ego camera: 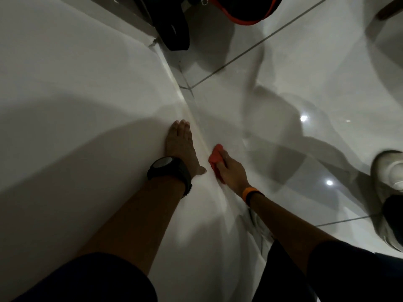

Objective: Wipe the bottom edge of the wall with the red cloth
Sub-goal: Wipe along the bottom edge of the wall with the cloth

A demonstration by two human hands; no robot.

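Observation:
The white wall (76, 94) fills the left half of the head view and meets the glossy tiled floor (283, 88) along a pale bottom edge (197, 129) that runs diagonally from upper middle to lower middle. My left hand (180, 144), with a black watch on its wrist, lies flat against the wall just left of that edge, fingers together and holding nothing. My right hand (232, 171), an orange band on its wrist, grips the bunched red cloth (216, 156) and presses it onto the edge. Part of the cloth is hidden under my fingers.
A black bag with orange trim (237, 9) and a dark object (174, 25) stand at the top, near a wall corner. My pale shoe (388, 171) rests on the floor at the right. Dark grout lines cross the tiles, which reflect lamps.

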